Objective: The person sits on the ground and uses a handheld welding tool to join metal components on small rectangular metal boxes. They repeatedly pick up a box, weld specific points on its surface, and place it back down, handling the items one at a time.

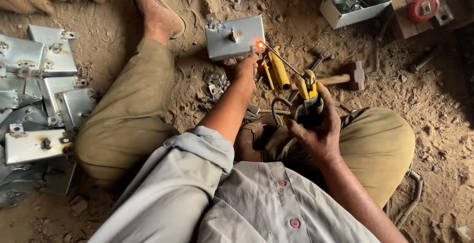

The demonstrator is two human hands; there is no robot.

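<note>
The left hand [243,68] steadies a small metal box [234,37] lying on the dirt floor [434,100], fingers closed on its near edge. The right hand [318,127] grips a yellow electrode holder [307,89], whose rod [281,58] tip glows orange at the box's corner.

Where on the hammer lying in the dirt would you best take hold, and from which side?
Probably the bare wooden handle of the hammer, near its free end, coming from above. It lies flat with the heavy head pointing right, and the right hand with the electrode holder sits just below.
</note>
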